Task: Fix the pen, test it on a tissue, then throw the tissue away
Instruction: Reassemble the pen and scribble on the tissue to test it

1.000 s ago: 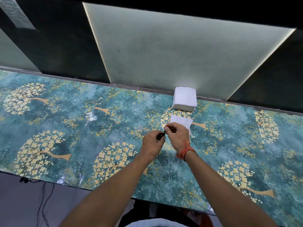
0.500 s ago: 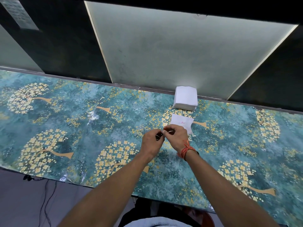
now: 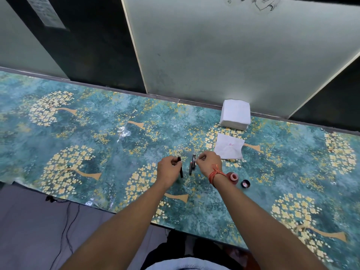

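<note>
My left hand (image 3: 169, 168) pinches a slim black pen piece (image 3: 180, 168) that hangs almost upright above the table. A short gap to the right, my right hand (image 3: 209, 164) pinches a second dark pen piece with a silver clip (image 3: 192, 165), also held nearly upright. The two pieces are apart and do not touch. A single white tissue (image 3: 229, 146) with faint pink marks lies flat on the table just beyond my right hand.
A stack of white tissues (image 3: 235, 114) stands against the back wall. A small red ink bottle (image 3: 232, 176) lies on the table to the right of my right wrist, with its black cap (image 3: 245, 184) beside it. The teal flowered tablecloth (image 3: 97, 145) covers the table.
My hands held the pen together at one spot; now they have drawn apart, each with one pen piece. The view has shifted, so the ink bottle and cap show.
</note>
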